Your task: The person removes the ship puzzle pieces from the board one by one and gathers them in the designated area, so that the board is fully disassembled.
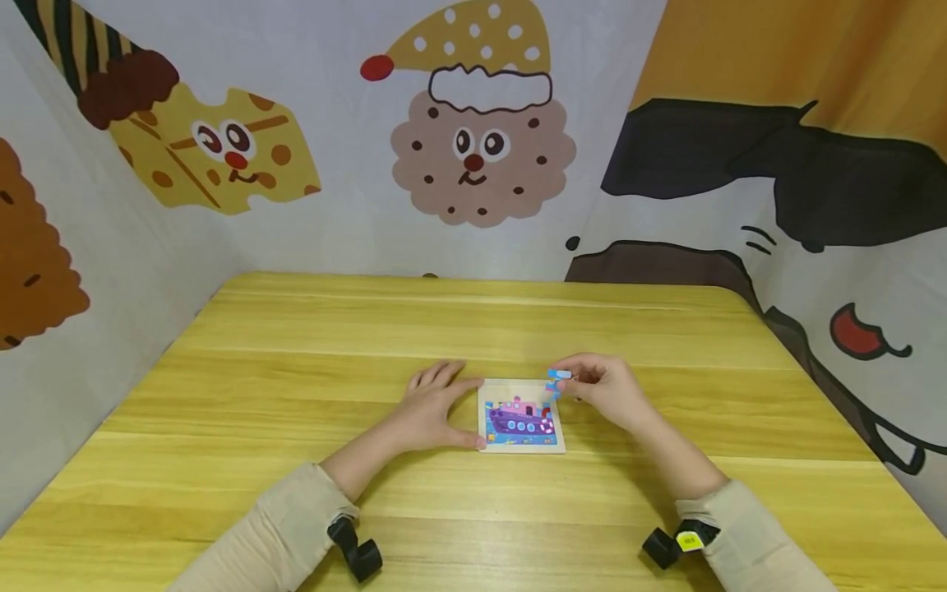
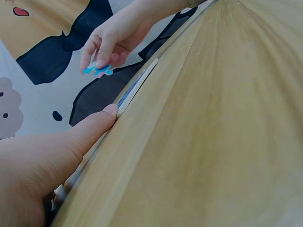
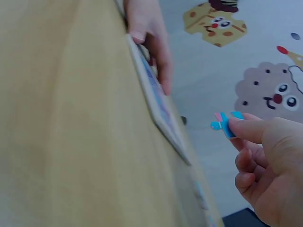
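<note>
- A cartoon-printed backdrop (image 1: 473,148) of a cookie face, cheese and a dark animal walls in a yellow wooden table (image 1: 311,345).
- The puzzle board (image 1: 521,418), a small framed tray showing a purple ship on blue, lies flat on the table between the two hands.
- The left hand (image 1: 432,407) rests flat beside the board's left edge, fingers straight and thumb tip against the frame, steadying it and gripping nothing.
- The right hand (image 1: 602,388) pinches a blue-and-pink puzzle piece (image 1: 558,376) in its fingertips, lifted just above the board's far right corner.
- Judged step: fitting a piece. Next, the piece likely needs turning to match the gap, lowering and pressing flat while the left hand braces the frame.
</note>
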`<state>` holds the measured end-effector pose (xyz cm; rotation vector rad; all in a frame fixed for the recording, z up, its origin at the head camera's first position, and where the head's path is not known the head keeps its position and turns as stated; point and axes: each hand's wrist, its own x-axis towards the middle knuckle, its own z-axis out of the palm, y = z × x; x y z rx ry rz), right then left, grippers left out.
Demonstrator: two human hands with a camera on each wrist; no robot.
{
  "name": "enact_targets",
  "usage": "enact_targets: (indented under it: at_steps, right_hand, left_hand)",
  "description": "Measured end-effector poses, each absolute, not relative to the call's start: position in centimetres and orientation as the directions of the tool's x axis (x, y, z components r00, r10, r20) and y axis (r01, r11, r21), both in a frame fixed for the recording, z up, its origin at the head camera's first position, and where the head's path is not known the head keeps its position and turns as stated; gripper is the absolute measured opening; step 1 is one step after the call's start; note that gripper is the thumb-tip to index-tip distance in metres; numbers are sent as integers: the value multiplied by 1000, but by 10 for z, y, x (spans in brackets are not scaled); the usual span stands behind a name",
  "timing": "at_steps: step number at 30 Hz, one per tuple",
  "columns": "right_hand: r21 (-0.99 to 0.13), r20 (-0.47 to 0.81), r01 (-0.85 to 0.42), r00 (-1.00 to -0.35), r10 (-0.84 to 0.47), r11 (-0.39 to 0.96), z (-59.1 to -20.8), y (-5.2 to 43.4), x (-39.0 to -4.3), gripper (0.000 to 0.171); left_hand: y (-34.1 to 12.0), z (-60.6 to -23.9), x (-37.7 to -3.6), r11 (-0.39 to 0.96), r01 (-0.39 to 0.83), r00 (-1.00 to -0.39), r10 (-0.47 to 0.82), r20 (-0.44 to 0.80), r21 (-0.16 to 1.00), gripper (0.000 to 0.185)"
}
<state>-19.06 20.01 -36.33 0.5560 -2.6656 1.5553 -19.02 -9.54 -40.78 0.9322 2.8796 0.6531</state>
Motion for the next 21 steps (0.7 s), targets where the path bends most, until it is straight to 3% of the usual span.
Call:
enact_targets:
  at_steps: [21]
  right_hand:
    - [-815,88,-248,-946,-312,524,-350,272,-210,25]
  left_hand:
    - [-95,-406,-189,729,550,-817,570,84,407,98]
